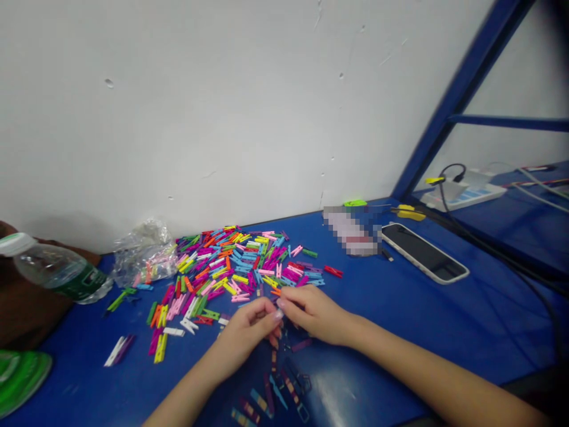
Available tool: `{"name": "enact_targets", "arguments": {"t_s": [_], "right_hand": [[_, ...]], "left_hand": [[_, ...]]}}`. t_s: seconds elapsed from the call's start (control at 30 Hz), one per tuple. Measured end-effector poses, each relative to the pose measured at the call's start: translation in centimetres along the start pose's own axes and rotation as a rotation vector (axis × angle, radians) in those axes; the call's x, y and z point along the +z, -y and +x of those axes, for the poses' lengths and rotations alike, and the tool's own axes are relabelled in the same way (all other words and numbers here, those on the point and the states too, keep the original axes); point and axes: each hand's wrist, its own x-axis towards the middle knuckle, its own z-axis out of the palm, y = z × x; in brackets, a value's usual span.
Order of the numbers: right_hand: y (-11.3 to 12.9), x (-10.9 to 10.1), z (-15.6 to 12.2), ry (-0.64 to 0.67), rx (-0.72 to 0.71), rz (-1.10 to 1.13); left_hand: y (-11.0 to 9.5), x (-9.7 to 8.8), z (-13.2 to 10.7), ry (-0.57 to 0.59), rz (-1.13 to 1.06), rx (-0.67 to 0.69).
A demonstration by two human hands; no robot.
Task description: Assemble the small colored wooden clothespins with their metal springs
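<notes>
My left hand (246, 330) and my right hand (316, 312) meet over the blue table, fingertips pinched together. Whatever they hold is mostly covered by the fingers; only a small pale bit shows, and I cannot make out its kind. Just beyond them spreads a big heap of small coloured clothespins (240, 261), with an orange clothespin (275, 292) right by my right fingertips. Below my hands, several darker clothespins or clips (262, 403) lie in shadow in a loose row. A white and a purple clothespin (120, 351) rest side by side at the left.
On the left are a tilted water bottle (66, 273), a crumpled clear plastic bag (144, 255) and a green object (22, 379). Toward the right lie a phone (424, 252), a blurred-out packet (351, 231), a power strip (466, 193) and cables. A white wall (249, 118) closes the back.
</notes>
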Motion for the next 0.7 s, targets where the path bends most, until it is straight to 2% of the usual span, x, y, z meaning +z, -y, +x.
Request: {"name": "enact_targets", "arguments": {"t_s": [0.17,0.7], "right_hand": [[0.21,-0.18,-0.1,0.018,-0.008,0.034],[0.47,-0.12,-0.23,0.07,0.016,0.129]], "left_hand": [[0.41,0.06,0.14,-0.03,-0.028,0.004],[0.51,-0.16,0.24,-0.018,-0.049,0.006]]}}
